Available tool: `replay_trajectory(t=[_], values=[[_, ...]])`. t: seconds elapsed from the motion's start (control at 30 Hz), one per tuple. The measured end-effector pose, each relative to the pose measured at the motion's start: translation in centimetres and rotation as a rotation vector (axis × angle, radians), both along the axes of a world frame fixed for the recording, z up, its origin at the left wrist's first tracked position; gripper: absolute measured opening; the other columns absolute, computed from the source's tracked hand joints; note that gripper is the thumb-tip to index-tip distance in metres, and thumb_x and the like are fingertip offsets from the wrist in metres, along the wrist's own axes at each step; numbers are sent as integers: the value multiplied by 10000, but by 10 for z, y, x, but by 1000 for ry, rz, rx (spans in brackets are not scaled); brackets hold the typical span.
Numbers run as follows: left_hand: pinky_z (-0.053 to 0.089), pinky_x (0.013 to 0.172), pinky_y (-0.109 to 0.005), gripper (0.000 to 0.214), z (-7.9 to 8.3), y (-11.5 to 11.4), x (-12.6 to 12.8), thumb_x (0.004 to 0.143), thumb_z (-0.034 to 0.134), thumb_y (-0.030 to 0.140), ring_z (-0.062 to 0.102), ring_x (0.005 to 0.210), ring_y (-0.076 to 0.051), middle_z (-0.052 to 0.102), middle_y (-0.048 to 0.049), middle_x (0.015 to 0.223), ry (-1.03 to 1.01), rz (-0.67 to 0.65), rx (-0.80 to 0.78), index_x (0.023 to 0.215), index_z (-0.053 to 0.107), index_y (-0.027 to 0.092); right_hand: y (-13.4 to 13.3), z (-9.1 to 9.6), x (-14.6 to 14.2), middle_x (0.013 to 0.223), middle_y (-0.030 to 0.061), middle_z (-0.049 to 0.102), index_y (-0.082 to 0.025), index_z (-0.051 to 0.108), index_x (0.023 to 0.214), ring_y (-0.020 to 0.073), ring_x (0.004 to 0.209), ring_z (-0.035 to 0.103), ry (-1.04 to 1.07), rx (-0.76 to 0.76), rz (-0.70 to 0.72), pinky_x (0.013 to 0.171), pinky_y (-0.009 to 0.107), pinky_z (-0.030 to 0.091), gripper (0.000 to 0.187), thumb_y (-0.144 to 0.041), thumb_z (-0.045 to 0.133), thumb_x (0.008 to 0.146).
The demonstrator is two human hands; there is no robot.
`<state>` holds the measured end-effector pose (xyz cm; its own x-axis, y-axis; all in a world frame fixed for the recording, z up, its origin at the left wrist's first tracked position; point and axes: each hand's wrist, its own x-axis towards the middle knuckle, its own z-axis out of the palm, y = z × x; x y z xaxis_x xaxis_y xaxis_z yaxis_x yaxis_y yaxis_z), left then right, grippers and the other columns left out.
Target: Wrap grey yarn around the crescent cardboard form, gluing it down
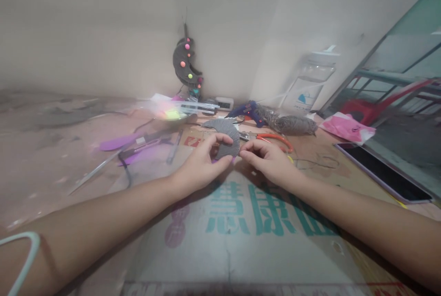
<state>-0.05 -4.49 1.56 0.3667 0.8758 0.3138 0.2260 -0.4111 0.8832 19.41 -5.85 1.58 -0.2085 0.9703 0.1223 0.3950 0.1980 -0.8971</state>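
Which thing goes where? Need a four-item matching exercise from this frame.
Column 1
1. Grey yarn-wrapped crescent
2. Dark grey crescent with coloured pom-poms
3. Orange-handled metal tool
4. Flat black-screened device with purple edge

Column 2
A. Partly hidden, just beyond the right hand
B. Lying flat, right of both hands
C. Upright in front of the pale wall
D. Held in the left hand

Pairs: 1-D, 2-C, 3-A, 4-B
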Motion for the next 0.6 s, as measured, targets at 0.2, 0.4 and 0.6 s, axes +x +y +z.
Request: replay_trajectory(t=[0.2, 0.4, 0.6], values=[[436, 725, -263, 271, 0, 0, -1, 781, 602, 198, 567, 852, -143, 601, -25, 1036, 38, -13, 11, 1045, 540, 187, 1, 0, 0, 595, -54, 489, -184, 581, 806, 87, 475, 461, -23, 20, -24, 433, 210, 379, 225, -406, 583, 841], [435, 685, -245, 279, -2, 1, 0, 784, 601, 186, 543, 758, -112, 596, -19, 1036, 25, -48, -7, 1054, 530, 183, 0, 3, 0, 607, -46, 497, -181, 585, 789, 84, 481, 453, -19, 78, -41, 436, 210, 370, 232, -405, 576, 847], [432, 693, -243, 275, 0, 0, 1, 765, 604, 168, 531, 765, -114, 592, -12, 989, 24, -42, -16, 1028, 524, 179, 0, 1, 1, 600, -49, 498, -188, 587, 807, 86, 466, 441, -11, 79, -44, 429, 217, 347, 230, -414, 579, 847]])
